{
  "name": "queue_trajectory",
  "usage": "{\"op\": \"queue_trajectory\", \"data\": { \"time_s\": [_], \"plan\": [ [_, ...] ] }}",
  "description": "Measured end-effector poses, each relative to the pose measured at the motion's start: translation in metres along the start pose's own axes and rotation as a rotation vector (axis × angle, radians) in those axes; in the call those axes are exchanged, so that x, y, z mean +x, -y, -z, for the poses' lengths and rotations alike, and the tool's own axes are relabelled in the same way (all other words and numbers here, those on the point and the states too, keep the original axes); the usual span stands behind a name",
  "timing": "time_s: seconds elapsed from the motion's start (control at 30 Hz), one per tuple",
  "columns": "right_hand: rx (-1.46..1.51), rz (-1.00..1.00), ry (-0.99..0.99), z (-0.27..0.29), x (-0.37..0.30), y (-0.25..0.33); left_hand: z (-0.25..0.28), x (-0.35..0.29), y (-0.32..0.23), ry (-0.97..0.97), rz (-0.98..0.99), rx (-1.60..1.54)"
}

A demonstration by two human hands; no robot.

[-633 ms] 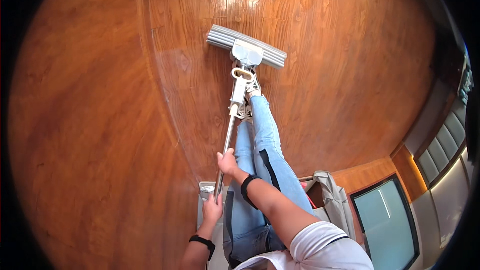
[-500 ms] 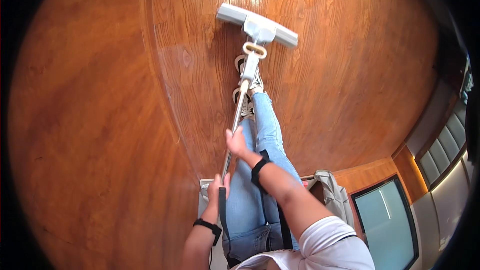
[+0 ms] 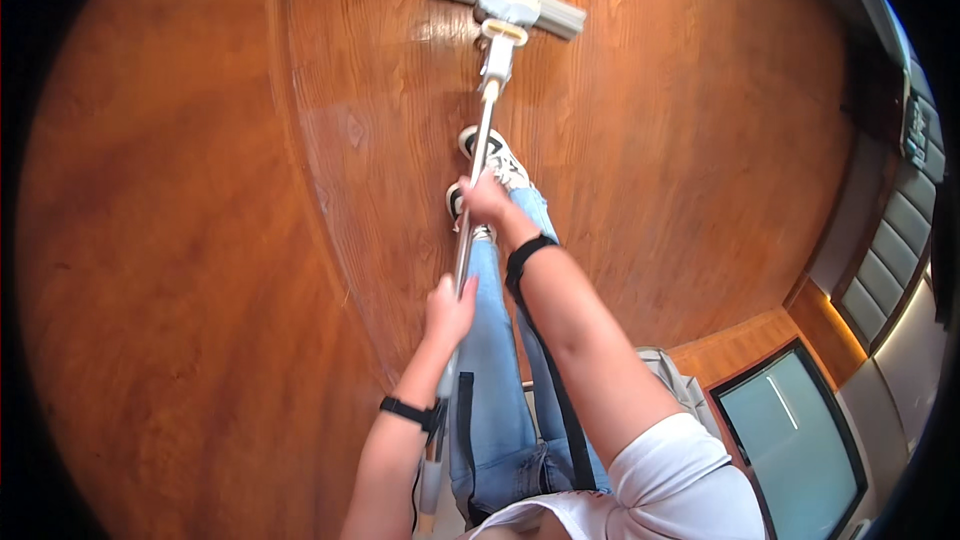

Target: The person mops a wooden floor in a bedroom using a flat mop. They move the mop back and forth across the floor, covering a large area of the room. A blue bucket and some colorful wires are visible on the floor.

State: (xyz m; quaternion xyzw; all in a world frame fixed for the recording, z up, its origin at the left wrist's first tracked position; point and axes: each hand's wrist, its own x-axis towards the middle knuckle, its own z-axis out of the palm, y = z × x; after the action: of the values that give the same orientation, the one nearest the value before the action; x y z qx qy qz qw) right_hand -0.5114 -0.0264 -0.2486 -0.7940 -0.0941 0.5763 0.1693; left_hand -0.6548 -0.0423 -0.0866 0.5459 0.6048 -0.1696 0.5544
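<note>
Head view, and I see left hand and right hand both gripping the mop by its pole, seemingly mid-sweep over the floor, next stroke needing steady guidance.

Reddish-brown wood-grain floor fills ctr, w/ small white glare nr top. Long narrow brown strip runs btwn it & smooth brown wood surface at L; can't tell if wall or floor. R edge: grey padded rectangular panels, warm yellow light strip. Btm R: black-framed, pale blue-green glassy panel w/ white streak.
</note>
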Motion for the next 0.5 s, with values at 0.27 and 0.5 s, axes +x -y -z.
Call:
{"op": "queue_trajectory", "data": {
  "time_s": [0.27, 0.5],
  "plan": [
    [-0.068, -0.252, 0.307, -0.083, -0.17, -0.06, -0.001, -0.14, 0.114, 0.03, 0.323, 0.212],
    [-0.029, -0.076, 0.139, -0.018, -0.115, -0.029, -0.008, -0.084, 0.025, -0.017, 0.331, 0.131]
  ]
}}
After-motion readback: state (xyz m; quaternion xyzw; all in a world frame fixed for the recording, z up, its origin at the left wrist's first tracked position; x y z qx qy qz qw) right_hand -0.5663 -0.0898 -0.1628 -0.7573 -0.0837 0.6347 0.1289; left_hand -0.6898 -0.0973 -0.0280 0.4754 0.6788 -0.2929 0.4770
